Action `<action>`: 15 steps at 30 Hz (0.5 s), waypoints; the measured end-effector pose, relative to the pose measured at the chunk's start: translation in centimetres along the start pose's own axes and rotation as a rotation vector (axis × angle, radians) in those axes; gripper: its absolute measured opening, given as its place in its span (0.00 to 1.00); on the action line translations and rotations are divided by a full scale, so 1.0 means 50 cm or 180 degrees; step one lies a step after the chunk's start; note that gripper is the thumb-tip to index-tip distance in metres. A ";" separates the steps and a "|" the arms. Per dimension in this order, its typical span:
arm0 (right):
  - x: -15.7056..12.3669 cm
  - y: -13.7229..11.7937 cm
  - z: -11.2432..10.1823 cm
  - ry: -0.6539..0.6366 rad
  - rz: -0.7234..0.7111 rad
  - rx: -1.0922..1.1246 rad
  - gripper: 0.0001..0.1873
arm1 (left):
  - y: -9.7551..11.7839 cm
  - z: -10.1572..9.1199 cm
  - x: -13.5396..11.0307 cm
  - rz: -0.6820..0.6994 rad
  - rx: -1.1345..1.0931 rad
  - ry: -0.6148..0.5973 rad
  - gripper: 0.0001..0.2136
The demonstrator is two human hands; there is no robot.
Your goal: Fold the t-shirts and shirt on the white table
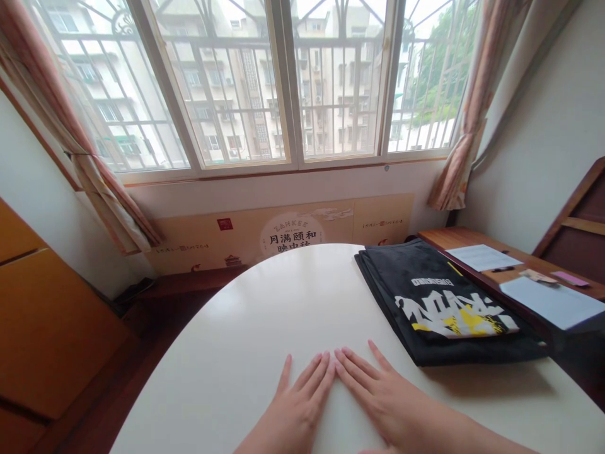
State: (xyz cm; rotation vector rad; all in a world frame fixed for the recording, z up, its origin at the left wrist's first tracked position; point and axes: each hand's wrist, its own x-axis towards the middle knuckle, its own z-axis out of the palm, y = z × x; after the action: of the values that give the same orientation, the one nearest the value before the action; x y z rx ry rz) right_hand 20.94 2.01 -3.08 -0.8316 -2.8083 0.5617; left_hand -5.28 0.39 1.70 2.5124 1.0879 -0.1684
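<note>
My left hand (295, 403) lies flat on the white round table (246, 328), palm down, fingers stretched forward and holding nothing. My right hand (378, 391) rests flat beside it, its fingertips almost touching those of the left; it holds nothing either. To the right of my right hand lies a folded black T-shirt (444, 302) with a white and yellow print, not touched by either hand.
A wooden side desk (454, 238) at the right carries white papers (482, 256), a pen and small cards. A wide barred window with pink curtains fills the back wall. A printed cardboard panel (293, 236) leans under the sill. An orange wooden cabinet (42, 315) stands left.
</note>
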 end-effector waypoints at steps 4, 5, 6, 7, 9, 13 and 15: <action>-0.003 -0.001 -0.011 -0.0132 -0.0017 0.0247 0.57 | -0.001 0.004 -0.002 0.0034 0.0038 0.0114 0.43; -0.004 -0.001 -0.013 -0.0136 -0.0013 0.0280 0.57 | -0.002 0.005 -0.002 0.0056 0.0053 0.0150 0.43; -0.004 0.000 -0.014 -0.0130 -0.0009 0.0296 0.57 | -0.004 0.007 -0.003 0.0074 0.0074 0.0177 0.43; -0.004 0.000 -0.013 -0.0124 -0.0014 0.0303 0.57 | -0.006 0.009 -0.003 0.0084 0.0097 0.0193 0.43; -0.004 0.002 -0.011 -0.0114 -0.0025 0.0304 0.57 | -0.009 0.012 -0.002 0.0084 0.0134 0.0185 0.42; -0.003 -0.002 -0.013 -0.0118 0.0016 0.0319 0.57 | -0.007 0.011 0.000 0.0075 0.0144 0.0143 0.44; -0.003 -0.010 -0.019 -0.0135 0.0082 0.0354 0.57 | 0.001 0.007 -0.001 0.0062 0.0114 0.0168 0.46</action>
State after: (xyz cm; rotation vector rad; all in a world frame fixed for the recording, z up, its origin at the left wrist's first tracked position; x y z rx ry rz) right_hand 21.07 1.83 -2.00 -0.8446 -2.7777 0.7402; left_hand -5.25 0.20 1.43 2.5719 1.0895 -0.1178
